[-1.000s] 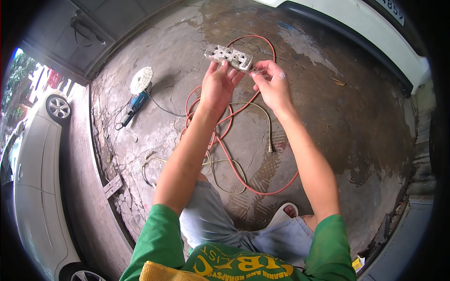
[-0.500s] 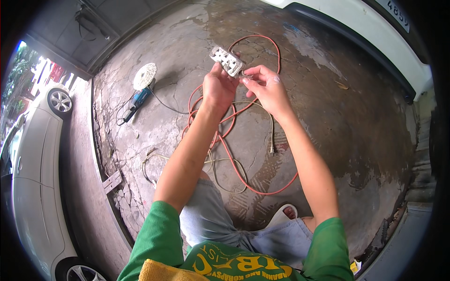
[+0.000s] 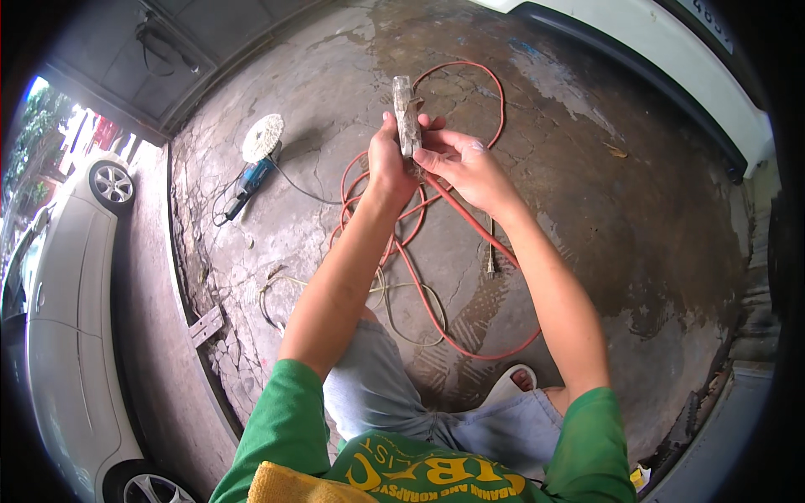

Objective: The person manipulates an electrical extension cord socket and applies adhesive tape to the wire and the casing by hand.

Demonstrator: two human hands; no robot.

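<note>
Both hands [image 3: 428, 159] around upright socket strip [image 3: 406, 116]

socket strip [image 3: 406, 113]: turned edge-on, so its face and outlets cannot be seen; its lower end is covered by the left hand [image 3: 391, 163] and the right hand [image 3: 459, 163].
orange cord [image 3: 457, 220]: its join to the strip is hidden between the hands, and part of the coil passes behind the left forearm.
polisher [image 3: 251, 172]: too small to make out its switch or grip.
white car [image 3: 67, 302]: cut off by the left and lower edges.
second vehicle [image 3: 671, 67]: only its lower side shows at the top right.
foot in sandal [image 3: 521, 381]: mostly hidden behind the knee.
</note>
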